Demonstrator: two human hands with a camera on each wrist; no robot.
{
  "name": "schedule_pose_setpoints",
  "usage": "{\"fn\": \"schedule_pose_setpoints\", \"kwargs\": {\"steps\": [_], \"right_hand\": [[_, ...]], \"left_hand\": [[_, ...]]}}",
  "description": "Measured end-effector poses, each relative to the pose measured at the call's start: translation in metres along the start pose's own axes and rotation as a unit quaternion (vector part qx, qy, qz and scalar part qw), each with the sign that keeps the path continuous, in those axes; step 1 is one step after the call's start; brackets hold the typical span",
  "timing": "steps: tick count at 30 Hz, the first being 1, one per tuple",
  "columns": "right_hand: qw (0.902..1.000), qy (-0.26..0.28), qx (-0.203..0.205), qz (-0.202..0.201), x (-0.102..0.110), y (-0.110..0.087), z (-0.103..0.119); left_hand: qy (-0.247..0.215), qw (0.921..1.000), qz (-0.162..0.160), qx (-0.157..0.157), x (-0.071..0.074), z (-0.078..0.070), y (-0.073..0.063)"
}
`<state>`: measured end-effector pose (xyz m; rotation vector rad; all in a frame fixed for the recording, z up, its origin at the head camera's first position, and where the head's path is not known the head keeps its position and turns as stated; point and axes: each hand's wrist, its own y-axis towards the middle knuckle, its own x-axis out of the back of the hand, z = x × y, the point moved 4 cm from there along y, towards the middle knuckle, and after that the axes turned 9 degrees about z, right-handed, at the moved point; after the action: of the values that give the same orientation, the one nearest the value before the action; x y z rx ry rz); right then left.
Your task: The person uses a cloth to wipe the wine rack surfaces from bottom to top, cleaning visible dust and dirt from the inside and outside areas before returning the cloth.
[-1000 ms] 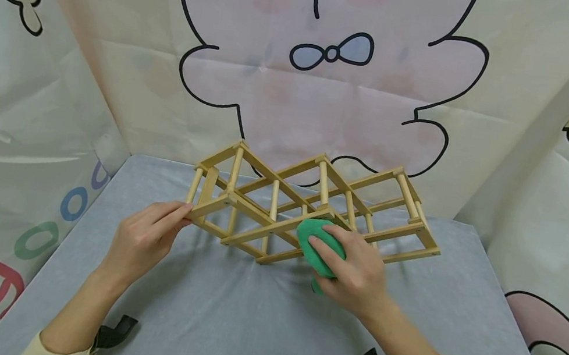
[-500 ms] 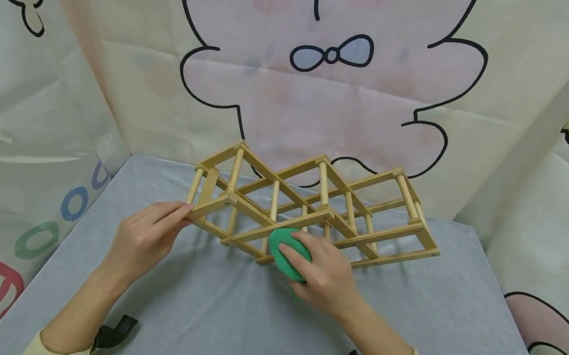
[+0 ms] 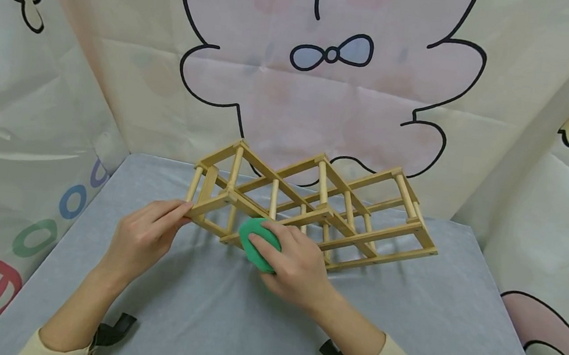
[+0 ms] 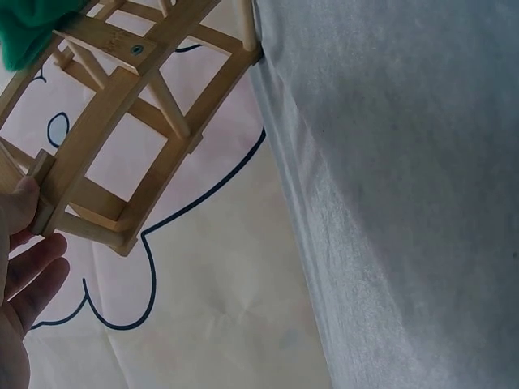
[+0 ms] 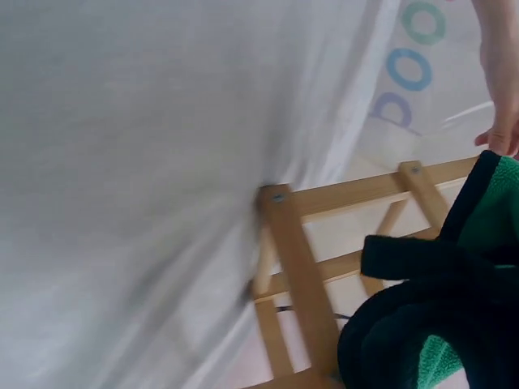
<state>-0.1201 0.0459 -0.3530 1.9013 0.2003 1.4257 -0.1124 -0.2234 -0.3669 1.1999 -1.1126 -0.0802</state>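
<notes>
A wooden folding lattice rack (image 3: pixel 378 234), made of flat slats joined by round dowels, spans the middle of the head view. My left hand (image 3: pixel 143 237) pinches its left end between thumb and fingers; the left wrist view shows the thumb on a slat end. A green cloth (image 3: pixel 258 243) is bunched in my right hand (image 3: pixel 300 267), against the front lower slats left of the rack's middle. In the right wrist view the cloth (image 5: pixel 496 215) shows fuzzy green fabric and a dark edge, and covers part of the rack.
The rack stands on a table with a grey-blue cover (image 3: pixel 246 325). Behind it hangs a pale backdrop (image 3: pixel 132 78) with a cartoon animal, and printed sheets flank both sides. Black straps (image 3: pixel 115 329) hang at both wrists.
My right hand has slid leftward along the front slats with the green cloth, from the rack's middle towards its left end. The left hand and the rack have stayed in place.
</notes>
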Motion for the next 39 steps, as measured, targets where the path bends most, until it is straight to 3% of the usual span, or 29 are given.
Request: {"fn": "schedule_pose_setpoints", "kwargs": {"steps": [11, 17, 20, 29, 39], "right_hand": [[0.9996, -0.008, 0.001, -0.028, 0.003, 0.045, 0.013], [0.9987, -0.013, 0.026, -0.042, 0.010, 0.057, 0.023], [0.9990, -0.012, 0.017, -0.039, 0.011, 0.060, 0.024], [0.9995, -0.014, -0.014, -0.025, 0.003, 0.052, 0.018], [0.9979, -0.036, -0.054, -0.007, -0.004, 0.017, 0.010]], "left_hand": [[0.007, 1.0000, 0.003, 0.003, 0.000, -0.001, -0.002], [0.006, 1.0000, 0.003, 0.004, 0.001, -0.001, -0.002], [0.006, 1.0000, 0.003, 0.004, 0.001, 0.000, -0.002], [0.013, 0.9999, -0.002, -0.004, 0.002, -0.003, 0.001], [0.011, 0.9999, -0.001, 0.001, 0.000, -0.002, 0.000]]}}
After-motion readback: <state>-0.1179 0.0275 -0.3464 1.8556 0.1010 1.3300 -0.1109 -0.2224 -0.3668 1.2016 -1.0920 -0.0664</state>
